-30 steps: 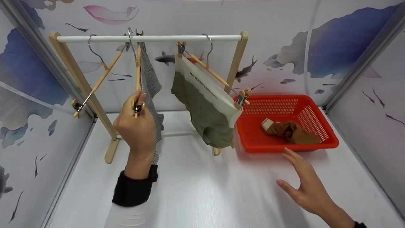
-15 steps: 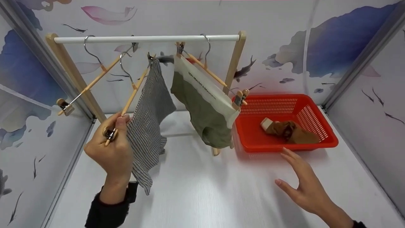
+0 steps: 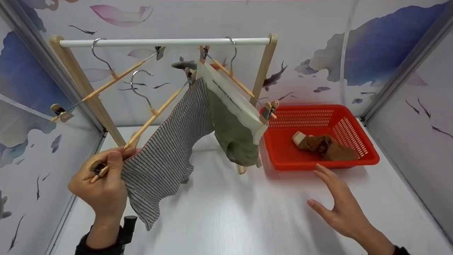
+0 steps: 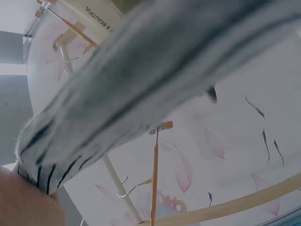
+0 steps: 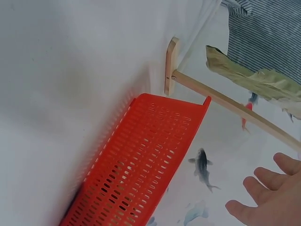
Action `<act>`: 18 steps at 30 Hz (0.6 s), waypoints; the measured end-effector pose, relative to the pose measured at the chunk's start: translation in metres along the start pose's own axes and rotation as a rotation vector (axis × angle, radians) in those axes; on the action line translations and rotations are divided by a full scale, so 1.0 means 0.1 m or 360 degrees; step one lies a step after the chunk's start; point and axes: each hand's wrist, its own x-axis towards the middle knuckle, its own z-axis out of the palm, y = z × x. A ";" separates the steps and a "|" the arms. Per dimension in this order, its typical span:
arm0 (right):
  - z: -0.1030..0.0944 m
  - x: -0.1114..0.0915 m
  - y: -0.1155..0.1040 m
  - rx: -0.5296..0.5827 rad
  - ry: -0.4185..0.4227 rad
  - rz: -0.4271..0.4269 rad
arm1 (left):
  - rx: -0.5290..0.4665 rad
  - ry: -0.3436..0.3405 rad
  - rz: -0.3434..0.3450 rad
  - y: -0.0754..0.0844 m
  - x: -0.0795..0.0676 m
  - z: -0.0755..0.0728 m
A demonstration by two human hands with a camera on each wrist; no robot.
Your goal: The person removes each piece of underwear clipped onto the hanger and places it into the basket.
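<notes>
My left hand grips the near end of a wooden clip hanger, close to its clip. From that hanger drapes a grey striped pair of underpants; its far corner is pinched by a clip under the rail. The hanger's metal hook is off the white rail, in front of and below it. Striped cloth fills much of the left wrist view, blurred. My right hand is held with fingers extended in front of the red basket, touching nothing. Inside the basket lies a bunched brown garment.
A clothes rack with a white rail stands at the back. On it hang a bare clip hanger at left and green underpants with a pale waistband at right, just behind the striped pair. Patterned walls enclose the white table.
The striped underpants and their hanger have come off the rail, moving toward me and down to the left with my left hand. The hanger has turned more broadside. My right hand has hardly moved.
</notes>
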 end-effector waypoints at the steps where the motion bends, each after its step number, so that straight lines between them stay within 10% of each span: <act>1: 0.00 0.00 0.00 -0.0006 0.0002 -0.0002 | -0.0051 -0.0010 -0.0008 0.00 0.00 -0.03; 18: -0.06 0.08 -0.09 0.0052 0.0081 -0.0213 | -0.0735 -0.0301 -0.0128 0.00 -0.09 -0.28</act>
